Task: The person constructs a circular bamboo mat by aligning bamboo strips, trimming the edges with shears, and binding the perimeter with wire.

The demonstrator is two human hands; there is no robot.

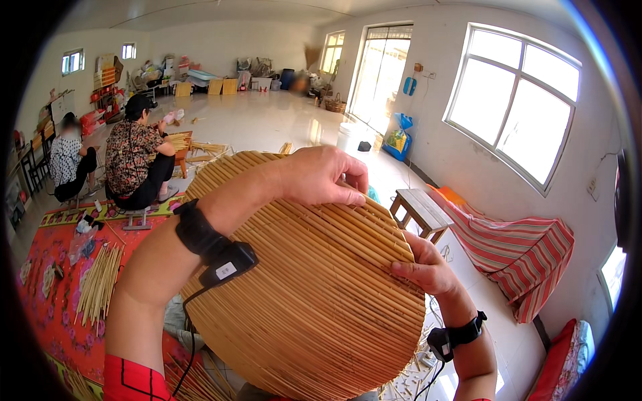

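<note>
A large round panel of parallel tan reeds (301, 301) fills the lower middle of the view. My left hand (328, 177) reaches across its upper part, fingers curled over the far reeds near the top right edge, thumb on the surface. My right hand (424, 267) grips the panel's right edge, thumb lying on top and fingers partly hidden behind it. Both wrists wear black straps with small boxed devices and cables.
Two people (140, 154) (70, 160) sit low at the left. A red floral mat (60, 254) holds loose sticks (97, 284). To the right are a wooden stool (421, 208), striped cloth (508, 254) and windows. Bags and boxes line the back wall.
</note>
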